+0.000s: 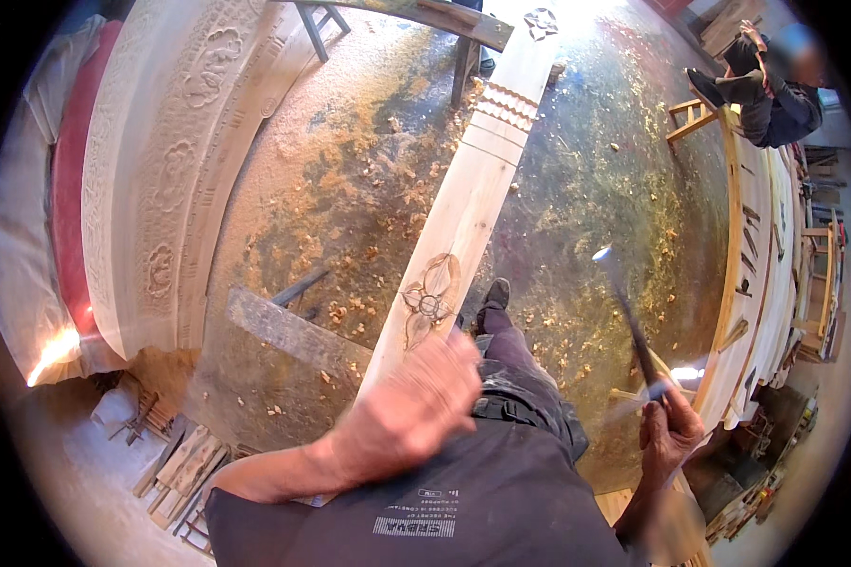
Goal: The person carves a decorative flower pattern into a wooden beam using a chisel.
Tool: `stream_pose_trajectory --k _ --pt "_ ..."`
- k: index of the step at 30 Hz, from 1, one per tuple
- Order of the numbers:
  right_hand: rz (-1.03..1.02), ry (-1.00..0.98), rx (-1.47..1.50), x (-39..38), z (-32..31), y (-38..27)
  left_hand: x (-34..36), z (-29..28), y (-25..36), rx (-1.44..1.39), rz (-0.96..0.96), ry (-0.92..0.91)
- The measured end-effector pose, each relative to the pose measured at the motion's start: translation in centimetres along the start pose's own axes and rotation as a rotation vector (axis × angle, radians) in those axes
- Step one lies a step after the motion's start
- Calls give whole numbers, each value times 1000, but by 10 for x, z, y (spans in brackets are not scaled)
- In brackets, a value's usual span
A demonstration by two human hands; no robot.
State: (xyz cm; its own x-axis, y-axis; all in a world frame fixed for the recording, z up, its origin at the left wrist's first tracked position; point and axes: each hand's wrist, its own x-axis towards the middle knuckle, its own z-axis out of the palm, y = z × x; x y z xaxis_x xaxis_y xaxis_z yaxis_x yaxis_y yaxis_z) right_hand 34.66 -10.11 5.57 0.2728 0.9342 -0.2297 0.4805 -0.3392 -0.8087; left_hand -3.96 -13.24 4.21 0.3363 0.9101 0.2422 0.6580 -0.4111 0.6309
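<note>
My left hand is smeared by motion over a long pale wooden board; whether it holds anything cannot be seen. Just beyond it a carved flower shows on the board, with grooved bands and another small flower farther along. My right hand is closed around a long chisel-like tool, held out to the right of the board, its bright tip pointing away from me.
Large carved panels stand at left beside a red cloth. A plank support extends left under the board. A bench with tools runs along the right, where another person sits. Shavings litter the floor.
</note>
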Motion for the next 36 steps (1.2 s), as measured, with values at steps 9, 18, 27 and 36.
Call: stream_pose_trajectory --k 9,18,27,36 --pt "-525 -544 -304 7 22 -57 -15 8 2 -140 121 71" --pt "-646 -606 -322 -18 39 -58 9 2 -11 293 72 -67" --pt "-692 -585 -345 -21 45 -64 9 9 -17 296 100 -47" --pt "-643 -577 -395 -22 45 -81 11 12 -18 282 96 -36"
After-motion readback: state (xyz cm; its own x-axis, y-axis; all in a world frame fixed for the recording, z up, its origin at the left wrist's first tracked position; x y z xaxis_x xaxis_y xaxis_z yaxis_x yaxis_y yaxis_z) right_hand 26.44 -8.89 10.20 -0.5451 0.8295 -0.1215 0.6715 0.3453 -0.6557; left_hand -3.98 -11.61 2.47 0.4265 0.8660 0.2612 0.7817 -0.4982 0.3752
